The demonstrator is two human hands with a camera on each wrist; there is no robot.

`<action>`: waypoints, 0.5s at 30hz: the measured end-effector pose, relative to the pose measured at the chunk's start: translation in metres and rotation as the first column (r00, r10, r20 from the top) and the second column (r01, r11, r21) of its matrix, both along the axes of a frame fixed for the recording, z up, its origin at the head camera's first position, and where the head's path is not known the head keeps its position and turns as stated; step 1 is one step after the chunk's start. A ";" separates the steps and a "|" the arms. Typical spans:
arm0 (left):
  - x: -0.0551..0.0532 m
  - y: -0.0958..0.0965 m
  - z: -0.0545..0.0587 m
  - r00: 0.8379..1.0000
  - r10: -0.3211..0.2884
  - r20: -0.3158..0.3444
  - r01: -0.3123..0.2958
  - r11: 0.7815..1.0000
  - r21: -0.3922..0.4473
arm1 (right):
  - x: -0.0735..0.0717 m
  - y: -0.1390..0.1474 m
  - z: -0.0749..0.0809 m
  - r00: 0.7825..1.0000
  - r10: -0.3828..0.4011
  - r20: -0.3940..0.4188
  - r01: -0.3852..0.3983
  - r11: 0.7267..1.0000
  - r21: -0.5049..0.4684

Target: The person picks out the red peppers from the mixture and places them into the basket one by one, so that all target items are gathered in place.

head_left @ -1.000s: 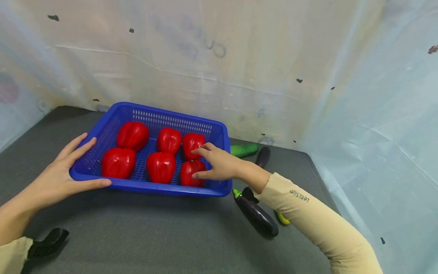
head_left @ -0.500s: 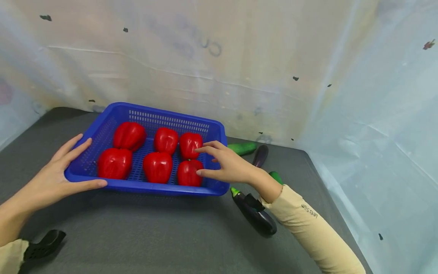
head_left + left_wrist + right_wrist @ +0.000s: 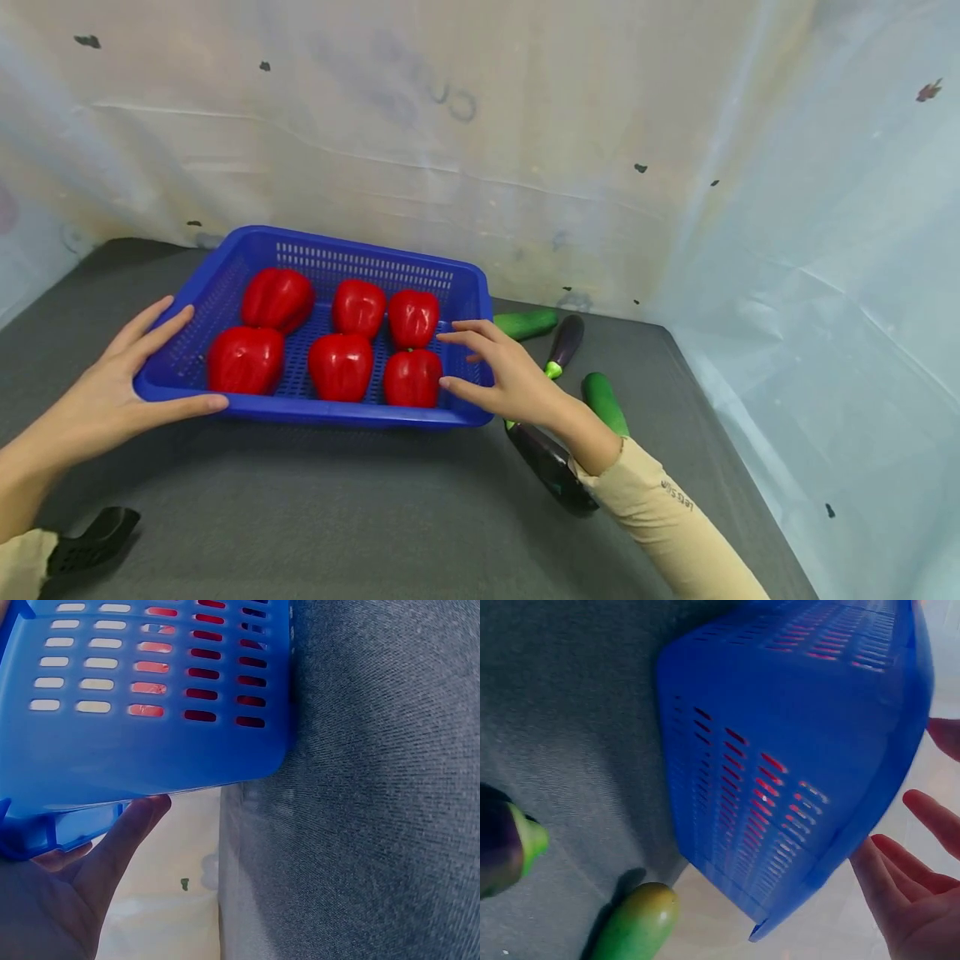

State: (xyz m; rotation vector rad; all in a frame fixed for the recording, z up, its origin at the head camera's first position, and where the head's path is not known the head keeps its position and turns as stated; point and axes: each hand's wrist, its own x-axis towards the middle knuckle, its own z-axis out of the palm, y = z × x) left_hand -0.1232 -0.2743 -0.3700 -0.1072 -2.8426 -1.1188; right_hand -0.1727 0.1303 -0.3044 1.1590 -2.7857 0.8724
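A blue perforated basket (image 3: 337, 408) stands on the dark grey table, with several red bell peppers (image 3: 341, 367) lying in it in two rows. My left hand (image 3: 120, 387) is spread around the basket's left front corner. Its thumb lies along the front rim and its fingers reach over the left rim. In the left wrist view the thumb (image 3: 127, 832) shows right against the basket's outer wall. Over the basket's right rim is my right hand (image 3: 510, 375), fingers apart and loosely bent, holding nothing. Its fingertips point toward the right-hand peppers, with a gap between.
To the right of the basket lie a glossy eggplant (image 3: 547, 467), partly under my right wrist, and a smaller eggplant (image 3: 567, 342). A cucumber (image 3: 528, 323) lies behind, partly hidden by the basket, and another cucumber (image 3: 602, 402) lies farther right. Plastic sheeting (image 3: 450, 125) walls the table.
My right hand has drawn back to the right, off the right-hand peppers to over the basket's rim. The left hand keeps its place at the corner. The head view has shifted slightly.
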 end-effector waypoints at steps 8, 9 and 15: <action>-0.001 -0.001 0.000 1.000 -0.004 -0.015 0.003 0.999 -0.035 | 0.005 0.012 -0.011 0.996 -0.048 -0.081 0.042 0.996 -0.080; -0.001 -0.001 0.000 1.000 -0.005 -0.019 0.004 0.999 -0.045 | 0.005 0.014 -0.012 0.995 -0.056 -0.085 0.049 0.995 -0.088; -0.002 -0.003 -0.001 0.999 -0.008 -0.045 0.003 0.992 -0.128 | 0.006 0.025 -0.020 0.988 -0.094 -0.121 0.083 0.992 -0.094</action>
